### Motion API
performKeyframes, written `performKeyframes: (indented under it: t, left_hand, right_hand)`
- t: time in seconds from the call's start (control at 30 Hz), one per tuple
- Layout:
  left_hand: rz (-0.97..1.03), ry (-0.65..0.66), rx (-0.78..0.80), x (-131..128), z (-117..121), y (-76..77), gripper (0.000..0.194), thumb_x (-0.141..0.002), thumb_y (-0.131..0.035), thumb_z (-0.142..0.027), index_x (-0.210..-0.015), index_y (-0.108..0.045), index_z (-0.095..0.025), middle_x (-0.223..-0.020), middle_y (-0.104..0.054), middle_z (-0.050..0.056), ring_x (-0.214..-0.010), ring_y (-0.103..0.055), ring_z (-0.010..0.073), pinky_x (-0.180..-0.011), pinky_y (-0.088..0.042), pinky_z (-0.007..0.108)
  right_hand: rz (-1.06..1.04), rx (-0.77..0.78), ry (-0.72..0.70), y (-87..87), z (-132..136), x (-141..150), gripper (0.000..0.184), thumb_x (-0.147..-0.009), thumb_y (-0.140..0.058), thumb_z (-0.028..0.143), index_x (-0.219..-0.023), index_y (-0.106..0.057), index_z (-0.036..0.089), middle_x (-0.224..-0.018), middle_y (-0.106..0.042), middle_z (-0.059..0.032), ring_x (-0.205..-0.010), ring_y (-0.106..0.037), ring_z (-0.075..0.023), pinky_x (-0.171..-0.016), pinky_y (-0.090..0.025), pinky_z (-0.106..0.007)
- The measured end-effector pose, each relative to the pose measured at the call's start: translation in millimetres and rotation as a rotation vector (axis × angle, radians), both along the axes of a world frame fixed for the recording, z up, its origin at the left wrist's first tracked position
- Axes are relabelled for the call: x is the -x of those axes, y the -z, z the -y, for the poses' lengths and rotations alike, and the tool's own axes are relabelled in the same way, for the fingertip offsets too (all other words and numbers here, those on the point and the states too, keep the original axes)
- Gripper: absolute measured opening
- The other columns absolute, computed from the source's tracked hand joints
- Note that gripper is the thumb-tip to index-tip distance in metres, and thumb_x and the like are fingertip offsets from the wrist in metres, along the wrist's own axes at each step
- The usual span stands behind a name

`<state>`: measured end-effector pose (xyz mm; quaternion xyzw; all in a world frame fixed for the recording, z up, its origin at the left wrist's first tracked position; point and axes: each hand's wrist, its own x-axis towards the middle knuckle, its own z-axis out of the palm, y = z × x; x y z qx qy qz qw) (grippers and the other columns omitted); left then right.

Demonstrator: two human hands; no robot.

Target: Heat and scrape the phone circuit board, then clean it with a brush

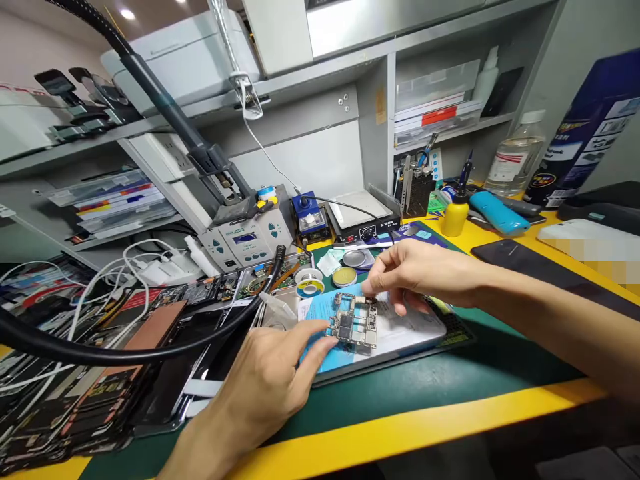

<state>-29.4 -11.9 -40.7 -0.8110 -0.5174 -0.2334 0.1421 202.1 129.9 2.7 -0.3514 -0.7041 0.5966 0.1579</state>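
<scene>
A phone logic board (pixel 353 321), crowded with chips and metal shields and cut through by gaps, is held tilted just above a blue and white box (pixel 410 330). My left hand (pixel 273 370) pinches its left edge between thumb and forefinger. At the far right corner of the board, the thumb and forefinger of my right hand (pixel 407 275) are closed together; the fingertips' exact contact is partly hidden. The other fingers of that hand curl over the box.
Stacked phone parts (pixel 80 387) and a black hose (pixel 150 357) crowd the left. Behind stand a solder spool (pixel 309 283), a round tin (pixel 345 277), a soldering station (pixel 247 241) and a hot plate (pixel 363 210). A yellow bottle (pixel 455 217) and black phone (pixel 530 267) are right.
</scene>
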Motion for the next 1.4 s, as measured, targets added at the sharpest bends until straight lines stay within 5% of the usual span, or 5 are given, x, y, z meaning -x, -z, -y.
performKeyframes:
  t: [0.63, 0.8, 1.03, 1.2, 1.4]
  left_hand:
    - [0.033, 0.046, 0.036, 9.5, -7.2, 11.6, 0.022, -0.099, -0.060, -0.028, -0.119, -0.066, -0.024, -0.063, -0.065, -0.007, -0.050, -0.061, 0.0106, -0.058, -0.043, 0.026]
    - [0.118, -0.001, 0.142, 12.8, -2.5, -2.7, 0.019, -0.098, -0.060, -0.035, -0.113, -0.067, -0.027, -0.052, -0.039, -0.010, -0.042, -0.041, 0.0082, -0.047, -0.035, 0.023]
    - [0.211, -0.097, 0.385, 16.0, 2.4, -30.2, 0.015, -0.095, -0.059, -0.038, -0.093, -0.074, -0.033, -0.074, -0.071, -0.005, -0.057, -0.061, 0.0081, -0.052, -0.044, 0.019]
    - [0.174, -0.152, 0.292, 0.5, 1.1, -50.3, 0.033, -0.081, -0.075, -0.047, -0.111, -0.071, -0.034, -0.102, -0.075, -0.001, -0.086, -0.070, 0.0182, -0.073, -0.055, 0.025]
    - [0.862, 0.069, 0.627, -37.0, -17.7, -63.1, 0.030, -0.088, -0.069, -0.036, -0.118, -0.069, -0.037, -0.108, -0.073, -0.003, -0.096, -0.069, 0.0144, -0.089, -0.056, 0.022]
  right_hand:
    - [0.139, -0.142, 0.048, 7.7, -6.7, -7.2, 0.024, -0.077, -0.078, 0.040, -0.073, -0.071, 0.017, -0.052, -0.067, 0.0000, -0.035, -0.047, -0.0079, -0.034, -0.037, -0.017]
    - [0.063, -0.131, 0.045, 5.0, -12.8, -10.5, 0.023, -0.074, -0.079, 0.036, -0.069, -0.068, 0.017, -0.050, -0.062, 0.0015, -0.039, -0.046, -0.0083, -0.038, -0.037, -0.019]
    - [0.058, -0.086, -0.054, -6.3, -10.0, -12.7, 0.024, -0.076, -0.079, 0.033, -0.065, -0.065, 0.017, -0.050, -0.060, 0.0021, -0.041, -0.046, -0.0078, -0.040, -0.038, -0.018]
    - [-0.019, -0.025, -0.121, -21.4, 0.6, -4.9, 0.019, -0.073, -0.083, 0.031, -0.068, -0.070, 0.017, -0.049, -0.061, 0.0030, -0.042, -0.050, -0.0081, -0.038, -0.037, -0.016]
    - [-0.124, -0.033, -0.149, -22.0, 6.2, 3.5, 0.017, -0.075, -0.084, 0.030, -0.073, -0.073, 0.018, -0.052, -0.062, 0.0038, -0.045, -0.052, -0.0075, -0.042, -0.039, -0.017]
